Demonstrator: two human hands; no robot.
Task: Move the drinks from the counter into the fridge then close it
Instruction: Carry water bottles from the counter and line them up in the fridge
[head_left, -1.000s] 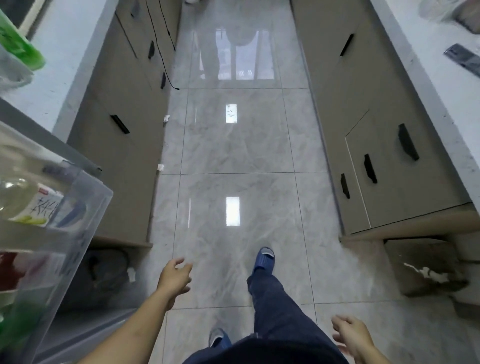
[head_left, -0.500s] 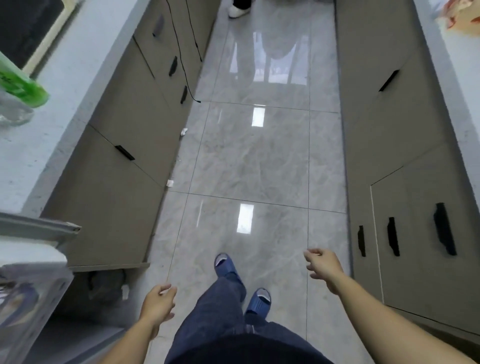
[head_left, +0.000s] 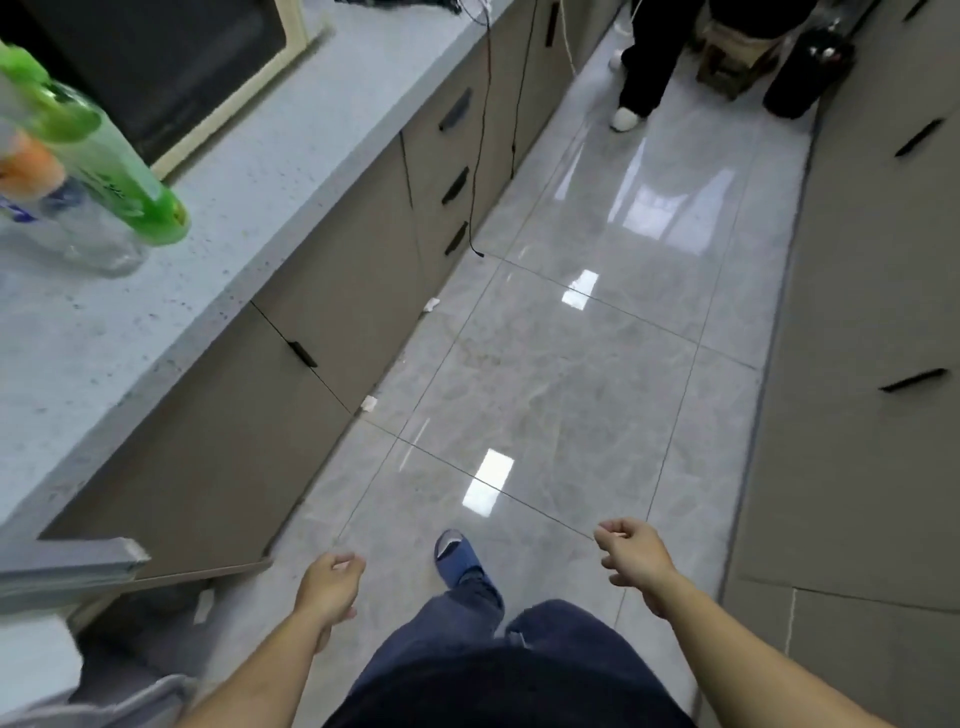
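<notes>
On the far left, two drinks stand on the speckled pale-grey stone counter (head_left: 218, 218): a tall green-labelled plastic bottle (head_left: 111, 161) and, touching it on its left, a clear bottle (head_left: 78, 228) with an orange and blue label, both blurred. Behind them sits a dark-fronted oven (head_left: 156, 67) with a cream frame. At the near left edge, a grey slab that looks like the fridge door's top edge (head_left: 67, 564) juts into view. Matte taupe cabinet fronts (head_left: 332, 291) with slim black handles run below the counter, and two black cords (head_left: 485, 130) hang down over them. Small white scraps lie on the glossy grey marble-look floor tiles (head_left: 561, 364). Near the bottom, the left hand (head_left: 330, 590) hangs over the floor, fingers loosely curled, holding nothing. A blue slipper (head_left: 457, 556) steps between the hands. Further right, the right hand (head_left: 634, 553) is also loosely curled and empty. Far off stands another person's dark-trousered leg (head_left: 649, 57).
</notes>
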